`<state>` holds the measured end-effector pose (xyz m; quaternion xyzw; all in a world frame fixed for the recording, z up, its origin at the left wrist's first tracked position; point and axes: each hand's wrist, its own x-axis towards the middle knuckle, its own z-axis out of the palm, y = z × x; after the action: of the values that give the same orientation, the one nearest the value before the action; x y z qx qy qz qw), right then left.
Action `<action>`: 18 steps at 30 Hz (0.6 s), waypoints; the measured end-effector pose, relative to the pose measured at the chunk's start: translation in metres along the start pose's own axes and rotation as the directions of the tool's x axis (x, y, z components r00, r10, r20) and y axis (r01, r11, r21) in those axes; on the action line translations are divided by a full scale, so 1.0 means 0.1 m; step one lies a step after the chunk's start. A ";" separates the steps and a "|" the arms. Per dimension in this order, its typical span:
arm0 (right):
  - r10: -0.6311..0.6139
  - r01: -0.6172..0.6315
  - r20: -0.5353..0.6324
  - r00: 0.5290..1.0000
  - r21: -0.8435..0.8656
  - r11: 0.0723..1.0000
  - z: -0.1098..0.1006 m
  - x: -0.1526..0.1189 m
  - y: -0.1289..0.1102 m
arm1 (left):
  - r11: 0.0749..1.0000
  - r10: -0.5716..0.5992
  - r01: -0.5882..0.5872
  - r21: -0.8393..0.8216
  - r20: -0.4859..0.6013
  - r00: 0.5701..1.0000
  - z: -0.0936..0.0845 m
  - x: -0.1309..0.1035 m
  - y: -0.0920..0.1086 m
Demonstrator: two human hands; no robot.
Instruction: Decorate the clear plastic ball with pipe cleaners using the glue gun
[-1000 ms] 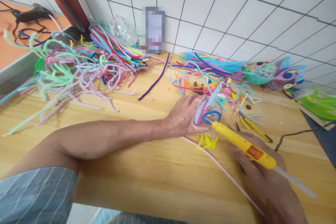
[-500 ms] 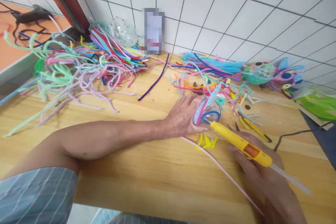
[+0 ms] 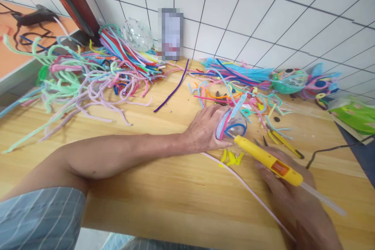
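Note:
My left hand (image 3: 205,129) is wrapped round a clear plastic ball (image 3: 240,120) that has pink, blue and lilac pipe cleaners stuck on it. A dark blue loop (image 3: 231,127) curves over its near side. In my right hand (image 3: 293,187) is a yellow hot glue gun (image 3: 268,160), a clear glue stick (image 3: 325,198) poking out of its back. The nozzle tip is at the blue loop; whether it touches cannot be made out. Under the ball lie yellow cut pieces (image 3: 232,159), and a pale pink pipe cleaner (image 3: 246,187) runs toward my right wrist.
Tangled green and lilac pipe cleaners (image 3: 88,86) cover the left side. A purple one (image 3: 172,88) lies mid-table. Blue bundles (image 3: 243,73) and a decorated ball (image 3: 290,80) stand along the tiled wall. A yellow cutter (image 3: 285,144) and a black cord (image 3: 331,147) are at right.

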<state>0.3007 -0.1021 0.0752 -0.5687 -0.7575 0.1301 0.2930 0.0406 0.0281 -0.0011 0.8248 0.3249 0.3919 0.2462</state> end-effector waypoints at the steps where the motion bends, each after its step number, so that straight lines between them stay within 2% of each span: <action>1: 0.006 -0.006 -0.004 1.000 0.000 1.000 0.00 0.00 -0.01 | 1.000 -0.002 0.002 0.000 0.001 1.000 0.00 0.00 0.00; 12: 0.002 -0.002 -0.014 1.000 -0.006 1.000 0.02 0.00 0.00 | 0.999 0.034 -0.034 0.000 -0.014 0.999 0.01 -0.02 -0.03; 18: 0.029 -0.029 -0.028 0.999 -0.015 0.999 0.01 0.00 -0.01 | 1.000 0.000 0.000 0.005 0.003 1.000 0.01 -0.01 -0.01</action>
<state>0.2991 -0.1029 0.0751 -0.5837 -0.7460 0.1204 0.2971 0.0402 0.0281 -0.0030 0.8260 0.3255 0.3898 0.2447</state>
